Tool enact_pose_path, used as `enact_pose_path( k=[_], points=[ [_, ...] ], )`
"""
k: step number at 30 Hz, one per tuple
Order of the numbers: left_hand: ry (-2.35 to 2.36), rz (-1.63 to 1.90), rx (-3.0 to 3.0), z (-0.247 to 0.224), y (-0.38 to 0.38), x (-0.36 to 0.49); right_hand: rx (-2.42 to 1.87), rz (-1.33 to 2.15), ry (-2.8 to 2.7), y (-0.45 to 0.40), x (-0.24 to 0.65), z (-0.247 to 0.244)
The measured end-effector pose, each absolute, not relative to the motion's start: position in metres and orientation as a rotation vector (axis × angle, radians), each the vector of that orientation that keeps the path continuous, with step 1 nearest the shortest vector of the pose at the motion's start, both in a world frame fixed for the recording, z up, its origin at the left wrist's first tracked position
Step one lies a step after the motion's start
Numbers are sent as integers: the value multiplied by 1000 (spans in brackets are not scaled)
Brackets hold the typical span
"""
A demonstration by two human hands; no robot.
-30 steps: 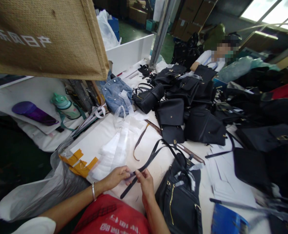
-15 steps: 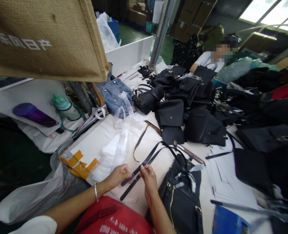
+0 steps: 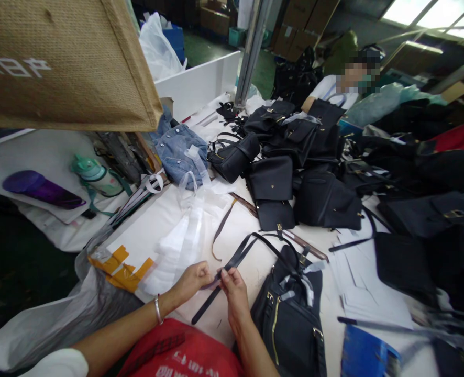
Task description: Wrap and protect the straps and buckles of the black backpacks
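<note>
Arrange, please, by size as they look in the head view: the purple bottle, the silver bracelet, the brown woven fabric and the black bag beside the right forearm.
1. Brown woven fabric
2. Black bag
3. Purple bottle
4. Silver bracelet
Nearness to the camera may enlarge the fabric.

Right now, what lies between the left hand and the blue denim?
In the head view, white sheeting lies between the left hand and the blue denim.

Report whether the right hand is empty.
No, the right hand is pinching a black strap between thumb and finger.
</note>
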State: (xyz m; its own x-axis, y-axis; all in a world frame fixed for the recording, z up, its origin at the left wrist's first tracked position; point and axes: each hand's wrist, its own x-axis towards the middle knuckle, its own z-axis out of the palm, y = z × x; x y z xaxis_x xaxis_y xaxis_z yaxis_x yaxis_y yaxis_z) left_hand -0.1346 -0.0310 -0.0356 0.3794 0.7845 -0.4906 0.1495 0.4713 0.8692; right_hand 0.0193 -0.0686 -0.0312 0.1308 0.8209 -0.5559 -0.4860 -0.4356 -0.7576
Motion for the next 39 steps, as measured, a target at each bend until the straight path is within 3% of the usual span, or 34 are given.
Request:
enact_pose_path(
  k=[4,13,23,31,39],
  points=[
    [1076,518,1021,-30,-29,-122,-1350,1648,-376,-75,30,-28],
    [1059,503,1106,-31,-15,-86,-1304,1492,-275,-65,49,-23],
    [1111,658,1091,-40,7,-67,-1468,1464,-457,-59,61,-38],
    [1174,680,1115,-53,33,-52,-1356,1557,-497,-44,49,-46],
    [1475,615,1409,-35,38,-140,-1547,1195,-343,3,85,-82]
  ],
)
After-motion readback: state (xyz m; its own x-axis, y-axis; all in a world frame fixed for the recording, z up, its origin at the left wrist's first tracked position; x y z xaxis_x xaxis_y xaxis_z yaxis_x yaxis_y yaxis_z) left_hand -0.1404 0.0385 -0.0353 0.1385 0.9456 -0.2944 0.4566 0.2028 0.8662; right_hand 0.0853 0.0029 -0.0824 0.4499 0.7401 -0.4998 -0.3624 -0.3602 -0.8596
